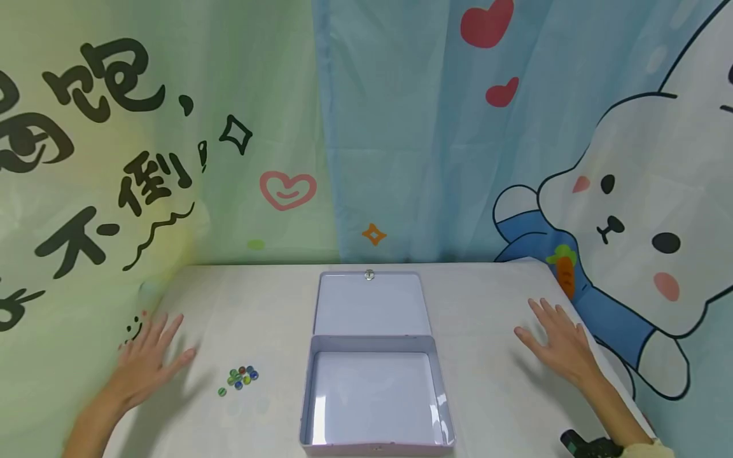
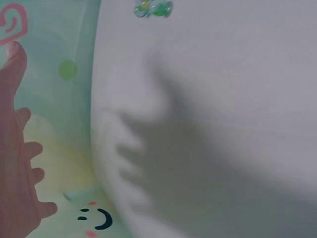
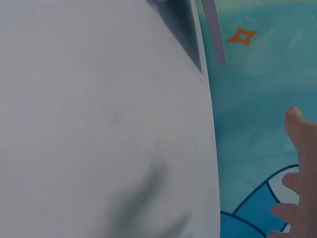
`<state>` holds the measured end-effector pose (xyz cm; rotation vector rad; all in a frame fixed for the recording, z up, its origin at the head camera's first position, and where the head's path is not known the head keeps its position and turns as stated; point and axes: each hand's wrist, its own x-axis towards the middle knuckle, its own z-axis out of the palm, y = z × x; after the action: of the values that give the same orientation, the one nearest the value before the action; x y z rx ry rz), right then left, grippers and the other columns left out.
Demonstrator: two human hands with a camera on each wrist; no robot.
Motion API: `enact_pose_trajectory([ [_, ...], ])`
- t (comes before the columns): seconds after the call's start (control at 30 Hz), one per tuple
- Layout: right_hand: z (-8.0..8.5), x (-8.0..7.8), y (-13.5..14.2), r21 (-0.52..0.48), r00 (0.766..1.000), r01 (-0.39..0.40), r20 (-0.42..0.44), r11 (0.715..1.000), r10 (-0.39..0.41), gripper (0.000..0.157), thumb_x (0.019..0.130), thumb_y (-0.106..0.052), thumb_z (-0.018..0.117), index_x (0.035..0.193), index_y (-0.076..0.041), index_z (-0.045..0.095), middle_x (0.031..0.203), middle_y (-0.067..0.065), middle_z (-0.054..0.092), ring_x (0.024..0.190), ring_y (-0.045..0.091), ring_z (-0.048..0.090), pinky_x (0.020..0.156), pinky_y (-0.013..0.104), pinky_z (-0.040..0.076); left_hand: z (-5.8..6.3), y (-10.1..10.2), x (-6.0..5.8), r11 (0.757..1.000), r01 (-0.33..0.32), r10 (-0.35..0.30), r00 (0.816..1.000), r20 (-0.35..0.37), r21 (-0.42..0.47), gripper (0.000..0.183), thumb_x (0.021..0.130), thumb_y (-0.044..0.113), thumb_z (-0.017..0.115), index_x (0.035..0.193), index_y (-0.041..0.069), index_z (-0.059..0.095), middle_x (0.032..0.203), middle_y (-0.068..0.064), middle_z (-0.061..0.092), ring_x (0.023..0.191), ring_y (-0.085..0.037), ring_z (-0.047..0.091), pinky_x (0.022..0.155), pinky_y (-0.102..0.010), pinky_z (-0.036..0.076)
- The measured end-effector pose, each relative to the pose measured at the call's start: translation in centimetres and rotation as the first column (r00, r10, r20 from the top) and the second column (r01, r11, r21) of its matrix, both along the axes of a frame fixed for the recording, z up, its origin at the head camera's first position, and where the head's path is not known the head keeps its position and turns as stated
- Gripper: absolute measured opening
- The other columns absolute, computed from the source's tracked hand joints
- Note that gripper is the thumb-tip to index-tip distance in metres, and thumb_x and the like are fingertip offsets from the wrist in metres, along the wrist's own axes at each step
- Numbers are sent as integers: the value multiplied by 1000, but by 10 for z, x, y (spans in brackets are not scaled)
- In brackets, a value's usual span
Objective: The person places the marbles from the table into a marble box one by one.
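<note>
My left hand hovers at the table's left side with its fingers spread and nothing in it. To its right lies a small cluster of glass marbles, green, blue, yellow and reddish; one green marble sits apart at the front left. Some marbles also show at the top of the left wrist view. A pale lilac box stands in the middle, its hinged lid laid back and its inside bare. Over the right side my right hand is held with fingers spread, holding nothing.
A white table carries everything, its back edge meeting a printed curtain with a cartoon rabbit at the right. By the right forearm, a black strapped device shows at the bottom. Both hands cast shadows on the tabletop.
</note>
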<state>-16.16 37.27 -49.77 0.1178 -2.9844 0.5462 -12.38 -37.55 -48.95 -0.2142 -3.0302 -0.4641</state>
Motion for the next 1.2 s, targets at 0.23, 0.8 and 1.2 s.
enact_pose_trajectory([
  [0.23,-5,13,-32,-192,993,-66,87,979,83,74,95,-43,57,151,-4,28,152,30,30,136,53,32,104,73,27,-8,8,14,994,10,-17,998,65,110,76,95,44,56,154,11,22,151,-32,29,134,-58,28,95,-76,26],
  [0.8,-9,65,-129,-774,796,105,442,624,415,67,98,-29,54,152,-9,20,155,28,27,137,41,42,93,38,55,-43,56,61,978,-29,46,996,-82,206,66,78,23,81,131,-1,50,121,-19,61,100,-33,62,74,-37,55],
  [1.2,-14,74,-138,-804,779,43,398,593,484,71,98,-22,55,155,-10,14,155,29,23,139,47,34,97,34,53,-46,72,60,977,-165,141,975,172,132,60,80,32,78,126,2,52,110,-11,63,93,-22,62,76,-41,56],
])
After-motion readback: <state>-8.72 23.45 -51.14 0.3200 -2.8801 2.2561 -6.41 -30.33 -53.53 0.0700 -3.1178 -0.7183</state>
